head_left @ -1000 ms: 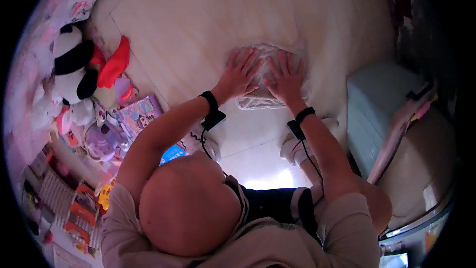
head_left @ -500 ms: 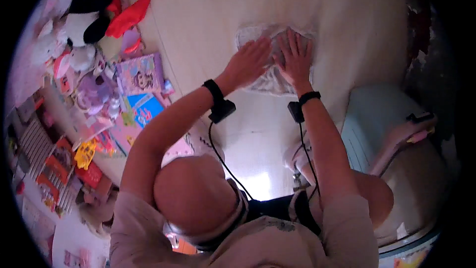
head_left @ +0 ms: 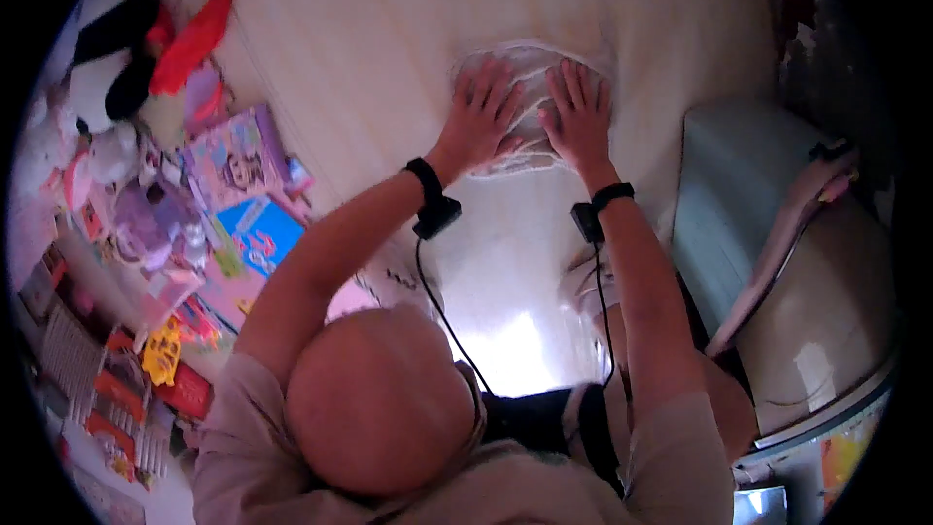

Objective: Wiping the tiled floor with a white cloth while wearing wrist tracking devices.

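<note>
Both palms down on the cloth! The left hand (head_left: 481, 115) lies flat with its fingers fanned, pressing on the left part of a pale, wrinkled cloth (head_left: 532, 92), and the right hand (head_left: 578, 117) matches it on the right part, fingers spread too, thumb angled toward the middle. Neither hand is curled around anything; it's all flat contact here, with both hands open. The cloth lies on the pale floor (head_left: 369, 39) straight ahead of the person, its creases showing between the two hands and its edge peeking out beyond the fingertips. Arms reach well forward, a black left wristband (head_left: 424, 180) on one side, a black right wristband (head_left: 613, 194) on the other, each with a small dark box hanging by it and a thin cable trailing back toward the body. Over on the left, what a crowd of toys! A black-and-white plush panda (head_left: 102, 83) sits beside a long red piece of fabric (head_left: 194, 39); nearer in, a purple picture box (head_left: 233, 160) lies just above a blue packet (head_left: 258, 233), with a yellow toy (head_left: 162, 352) lower down. Out on the right stands a grey-blue box (head_left: 724, 204), well apart from the cloth. Bright light glares off the floor between the person's feet and lap.
</note>
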`<state>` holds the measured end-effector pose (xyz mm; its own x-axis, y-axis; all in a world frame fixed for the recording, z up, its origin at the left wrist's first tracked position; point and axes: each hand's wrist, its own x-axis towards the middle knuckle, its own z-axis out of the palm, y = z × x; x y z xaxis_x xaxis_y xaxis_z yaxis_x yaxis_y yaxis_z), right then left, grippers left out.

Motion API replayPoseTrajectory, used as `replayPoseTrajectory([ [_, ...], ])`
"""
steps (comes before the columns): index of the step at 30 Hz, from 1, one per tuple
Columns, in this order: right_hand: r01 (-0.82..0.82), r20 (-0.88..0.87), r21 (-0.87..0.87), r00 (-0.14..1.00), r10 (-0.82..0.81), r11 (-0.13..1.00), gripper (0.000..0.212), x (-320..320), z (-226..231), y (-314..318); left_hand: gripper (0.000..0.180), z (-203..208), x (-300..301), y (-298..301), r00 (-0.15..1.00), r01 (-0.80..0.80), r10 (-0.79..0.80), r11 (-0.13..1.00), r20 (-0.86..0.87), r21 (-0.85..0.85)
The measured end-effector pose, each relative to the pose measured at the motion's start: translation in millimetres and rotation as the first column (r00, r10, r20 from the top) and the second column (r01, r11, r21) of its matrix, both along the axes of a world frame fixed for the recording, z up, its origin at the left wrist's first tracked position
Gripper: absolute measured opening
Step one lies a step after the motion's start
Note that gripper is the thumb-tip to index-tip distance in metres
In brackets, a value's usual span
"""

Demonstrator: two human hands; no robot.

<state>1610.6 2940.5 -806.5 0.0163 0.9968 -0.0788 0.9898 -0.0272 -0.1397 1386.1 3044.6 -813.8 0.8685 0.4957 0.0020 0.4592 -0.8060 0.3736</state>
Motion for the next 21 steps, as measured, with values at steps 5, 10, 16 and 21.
replayPoseTrajectory([
  [5,-0.018,0.014,0.014,1.0,0.017,1.0,0.071,-2,-2,-38,0.098,-2,-7,-17,0.995,-0.027,0.034,0.996,0.093,-0.083],
  [10,-0.023,-0.049,-0.06,0.999,0.02,0.998,0.073,-21,11,-79,0.103,17,-34,-77,0.999,0.048,-0.049,0.987,-0.002,-0.152],
  [16,-0.025,-0.071,-0.083,0.997,0.02,0.996,0.074,-37,7,-146,0.114,21,-44,-98,0.985,0.159,-0.168,0.971,-0.037,-0.179],
  [21,-0.043,-0.107,0.051,0.993,0.048,0.998,0.074,-35,2,-98,0.119,20,-45,-81,0.988,0.135,-0.144,0.982,-0.063,-0.131],
])
